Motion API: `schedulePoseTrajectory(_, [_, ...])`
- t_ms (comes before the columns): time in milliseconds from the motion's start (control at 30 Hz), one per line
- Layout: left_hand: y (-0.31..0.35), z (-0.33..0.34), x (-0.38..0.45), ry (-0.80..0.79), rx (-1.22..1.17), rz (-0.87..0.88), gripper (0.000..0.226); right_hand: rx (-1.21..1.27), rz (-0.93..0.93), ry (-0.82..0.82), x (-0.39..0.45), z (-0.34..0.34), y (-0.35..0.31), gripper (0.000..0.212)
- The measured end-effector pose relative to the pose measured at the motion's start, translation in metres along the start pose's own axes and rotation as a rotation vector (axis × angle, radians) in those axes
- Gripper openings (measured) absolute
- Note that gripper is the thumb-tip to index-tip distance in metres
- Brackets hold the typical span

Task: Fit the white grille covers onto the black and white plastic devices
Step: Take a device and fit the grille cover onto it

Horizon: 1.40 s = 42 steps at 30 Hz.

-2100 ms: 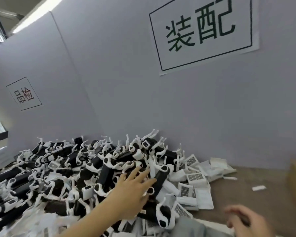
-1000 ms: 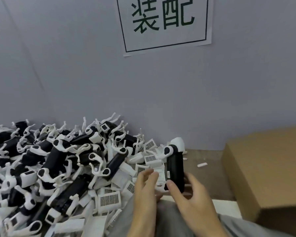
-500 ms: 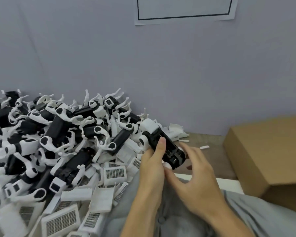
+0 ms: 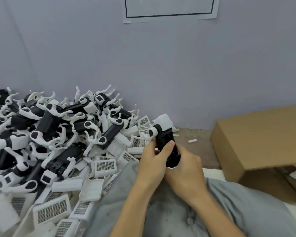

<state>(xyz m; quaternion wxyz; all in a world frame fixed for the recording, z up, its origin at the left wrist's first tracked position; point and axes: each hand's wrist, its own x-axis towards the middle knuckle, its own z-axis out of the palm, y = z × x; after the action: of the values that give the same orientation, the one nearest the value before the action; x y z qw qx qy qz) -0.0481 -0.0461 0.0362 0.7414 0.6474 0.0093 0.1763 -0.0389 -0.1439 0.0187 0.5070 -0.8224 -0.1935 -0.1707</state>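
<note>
Both my hands hold one black and white plastic device (image 4: 164,134) upright above my lap, its white head pointing up and away. My left hand (image 4: 155,159) grips its left side, the thumb pressed on the black body. My right hand (image 4: 186,168) wraps the lower end from the right. A big heap of the same devices (image 4: 58,127) fills the left of the table. White grille covers (image 4: 105,165) lie loose along the heap's near edge, down to the bottom left (image 4: 51,211). No cover is in either hand.
A brown cardboard box (image 4: 256,139) stands at the right on the wooden table (image 4: 200,147). A small white scrap (image 4: 192,140) lies on the wood. A grey wall with a paper sign (image 4: 169,9) closes the back. My grey clothing (image 4: 178,216) fills the foreground.
My left hand reached into the heap, then both hands took up one device. Since half a second ago it has turned from lying slanted to more upright. The camera has tilted down.
</note>
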Motion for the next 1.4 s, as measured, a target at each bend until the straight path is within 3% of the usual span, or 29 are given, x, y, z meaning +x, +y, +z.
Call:
schedulePoseTrajectory(267, [-0.001, -0.004, -0.003, 0.089, 0.139, 0.054, 0.010, 0.177, 0.038, -0.185, -0.002, -0.003, -0.002, 0.041])
schedulePoseTrajectory(367, [-0.001, -0.006, -0.005, 0.083, 0.267, 0.134, 0.012, 0.279, 0.067, -0.123, -0.001, -0.010, 0.000, 0.053])
schedulePoseTrajectory(533, [-0.005, -0.008, -0.014, -0.029, 0.566, 0.345, 0.039, 0.567, 0.121, -0.083, 0.000, -0.020, -0.002, 0.078])
schedulePoseTrajectory(667, [-0.009, -0.007, -0.015, -0.162, 0.687, 0.384, 0.033, 0.609, 0.172, 0.043, 0.005, -0.022, -0.002, 0.058])
schedulePoseTrajectory(767, [-0.011, -0.009, -0.014, -0.171, 0.714, 0.403, 0.042, 0.559, 0.160, 0.110, 0.011, -0.021, -0.001, 0.045])
schedulePoseTrajectory(967, [-0.013, -0.006, -0.010, -0.174, 0.629, 0.387, 0.033, 0.462, 0.211, 0.276, 0.016, -0.016, 0.003, 0.025])
schedulePoseTrajectory(1033, [-0.013, -0.006, -0.009, -0.120, 0.691, 0.429, 0.033, 0.499, 0.192, 0.273, 0.017, -0.016, 0.002, 0.026])
schedulePoseTrajectory(1100, [-0.011, -0.006, -0.007, 0.002, 0.697, 0.497, 0.028, 0.605, 0.150, 0.161, 0.016, -0.015, 0.001, 0.040])
schedulePoseTrajectory(1167, [-0.005, -0.006, -0.003, 0.188, 0.566, 0.414, 0.017, 0.645, 0.154, 0.023, 0.012, -0.011, 0.000, 0.054])
schedulePoseTrajectory(1233, [0.005, -0.009, 0.000, 0.364, 0.210, 0.140, 0.022, 0.562, 0.210, -0.057, 0.009, -0.005, 0.003, 0.056])
schedulePoseTrajectory(1267, [0.011, -0.012, 0.001, 0.380, -0.071, -0.018, 0.026, 0.507, 0.232, -0.078, 0.009, -0.003, 0.005, 0.047])
schedulePoseTrajectory(1333, [0.020, -0.019, 0.001, 0.254, -0.555, -0.241, 0.036, 0.452, 0.272, -0.096, 0.010, 0.000, 0.006, 0.028])
schedulePoseTrajectory(1400, [0.024, -0.021, 0.001, 0.176, -0.666, -0.284, 0.035, 0.463, 0.273, -0.124, 0.012, 0.000, 0.003, 0.022])
